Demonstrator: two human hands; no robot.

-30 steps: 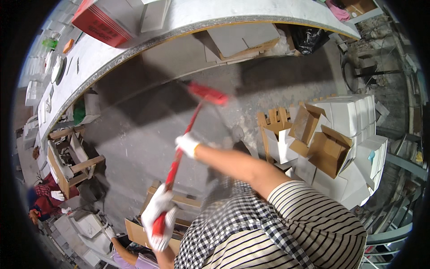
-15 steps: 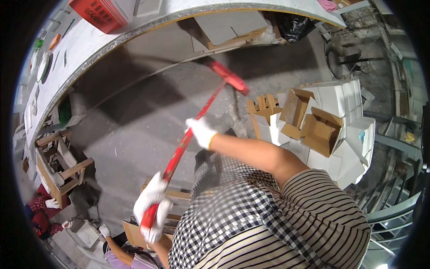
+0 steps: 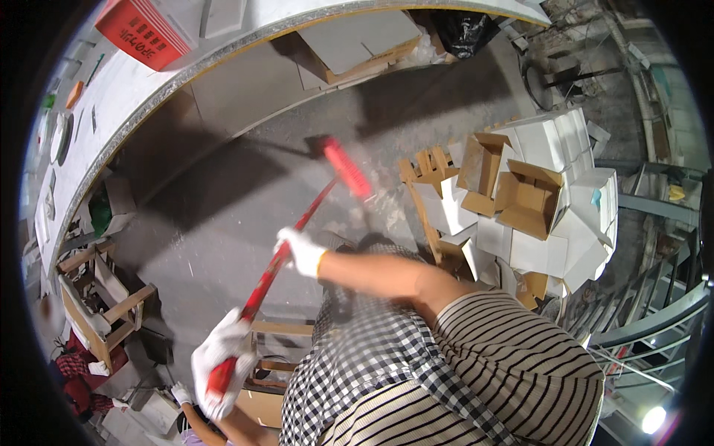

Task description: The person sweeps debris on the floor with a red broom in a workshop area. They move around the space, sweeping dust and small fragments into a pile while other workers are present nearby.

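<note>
A red broom slants across the view, its long worn handle running from lower left up to a red brush head at the grey floor. My left hand, in a white glove, is closed around the handle near its end. Higher up the shaft, my right hand, gloved in white too, grips it with closed fingers. The brush head is blurred by motion, and its bristles cannot be made out.
White cartons and opened brown boxes sit on a wooden pallet to the right. A long worktable curves along the far left, a red carton on it. A wooden stool stands left; a co-worker's gloved hand shows below.
The brush head has swept left and nearer to me. Both hands have shifted left with the handle, still gripping it. The view has turned slightly.
</note>
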